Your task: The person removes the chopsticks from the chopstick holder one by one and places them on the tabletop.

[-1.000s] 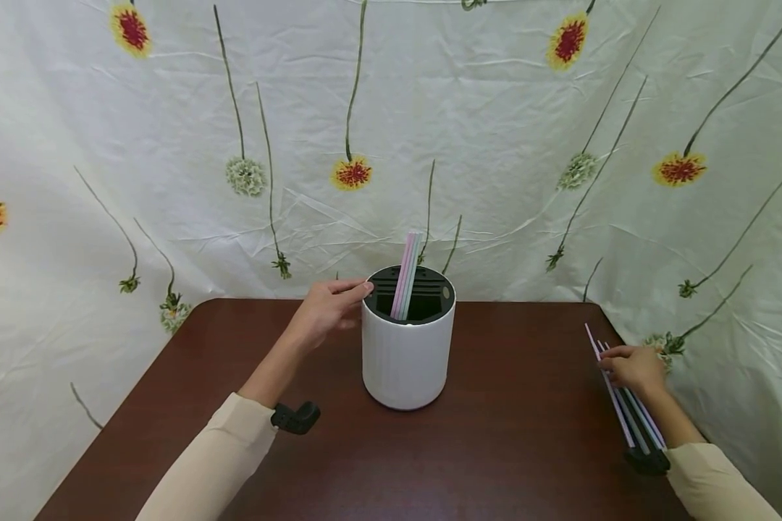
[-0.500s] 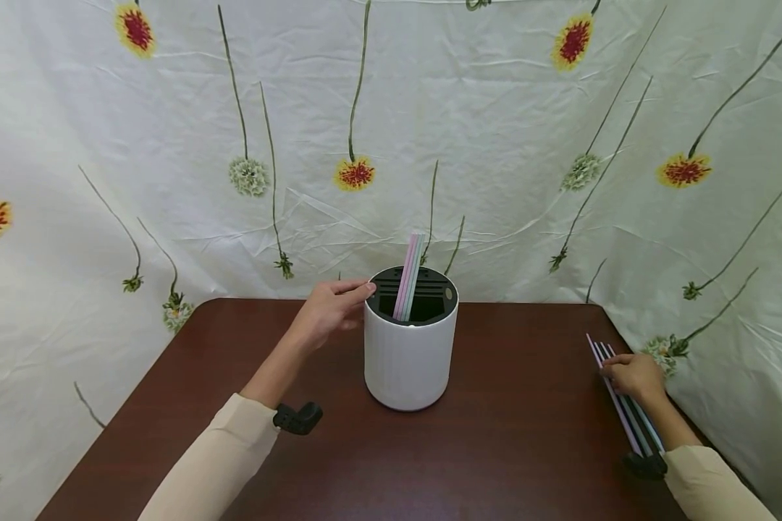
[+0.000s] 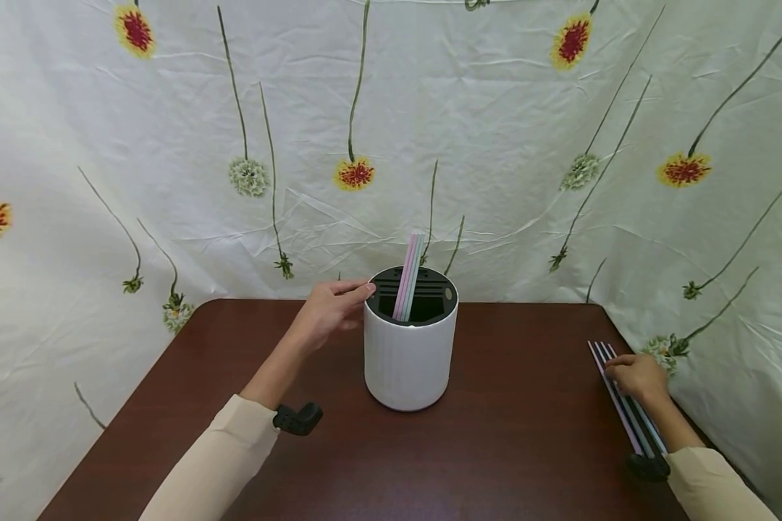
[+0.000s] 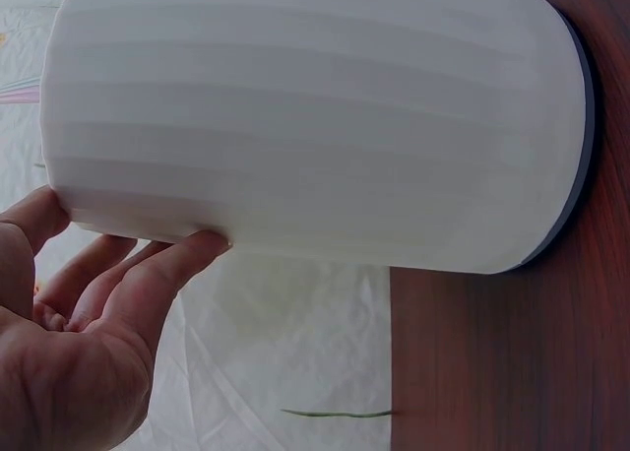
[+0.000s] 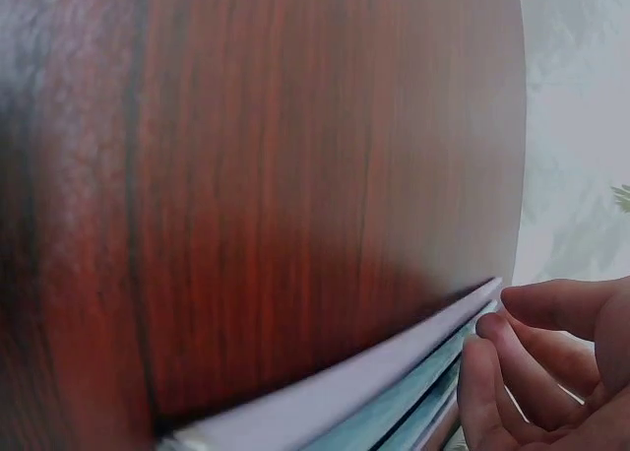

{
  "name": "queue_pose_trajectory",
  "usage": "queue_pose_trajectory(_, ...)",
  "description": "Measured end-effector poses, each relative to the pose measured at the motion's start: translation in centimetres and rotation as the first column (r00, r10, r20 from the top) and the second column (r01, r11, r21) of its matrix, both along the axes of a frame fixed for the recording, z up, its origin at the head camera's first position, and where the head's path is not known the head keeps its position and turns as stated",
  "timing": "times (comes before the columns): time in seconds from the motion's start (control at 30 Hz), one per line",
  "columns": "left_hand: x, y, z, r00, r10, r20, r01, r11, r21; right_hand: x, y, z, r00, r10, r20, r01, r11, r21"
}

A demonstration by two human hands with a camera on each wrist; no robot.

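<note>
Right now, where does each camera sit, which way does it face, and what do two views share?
Head: worn on the head, facing forward and down at the table and white container; left hand, right hand and sleeves show.
Left wrist: on that wrist, facing the white container's side, turned sideways; left hand at lower left.
Right wrist: on that wrist, facing low across the table; right hand at lower right, by sticks.
Shared: head and left wrist both show the left hand touching the white container.
</note>
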State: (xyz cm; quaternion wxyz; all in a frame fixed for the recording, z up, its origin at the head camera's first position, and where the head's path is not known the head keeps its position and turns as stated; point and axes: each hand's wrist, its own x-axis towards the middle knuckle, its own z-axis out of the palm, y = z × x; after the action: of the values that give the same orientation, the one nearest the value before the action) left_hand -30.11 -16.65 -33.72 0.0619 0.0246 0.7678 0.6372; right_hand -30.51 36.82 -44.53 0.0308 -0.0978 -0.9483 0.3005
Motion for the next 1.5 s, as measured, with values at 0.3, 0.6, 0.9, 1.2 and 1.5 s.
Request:
queue_pose_trajectory(0.3, -0.1, 0.1, -0.3, 1.000, -0.007, 0.007, 0.007, 1.000, -0.006, 0.1, -3.1, 4.6, 0.991, 0.039, -0.131, -0.045, 0.998, -0.046)
queue_pose_trajectory(0.6, -0.2, -0.3, -0.3, 1.000, -0.008, -0.007, 0.008, 1.000, -0.006, 1.0, -13.3, 13.6, 0.924, 0.221, -0.311, -0.316, 0.899, -0.302)
queue_pose_trajectory(0.9, -0.3, -0.3, -0.4, 1.000, -0.012, -0.008, 0.012, 1.000, -0.002, 1.2, -22.7, 15.9, 0.869, 0.324, -0.373, -0.481, 0.729, -0.487)
queue_pose_trajectory(1.2, -0.4, -0.2, -0.3, 1.000, -0.009, -0.004, 0.009, 1.000, 0.011, 0.7, -27.5, 15.0, 0.855, 0.363, -0.371, -0.514, 0.686, -0.515)
queue_pose_trajectory(1.5, -0.4, -0.3, -0.4, 1.000, -0.008, -0.005, 0.008, 1.000, 0.003, -0.2, -29.3, 13.9, 0.867, 0.349, -0.355, -0.488, 0.740, -0.464)
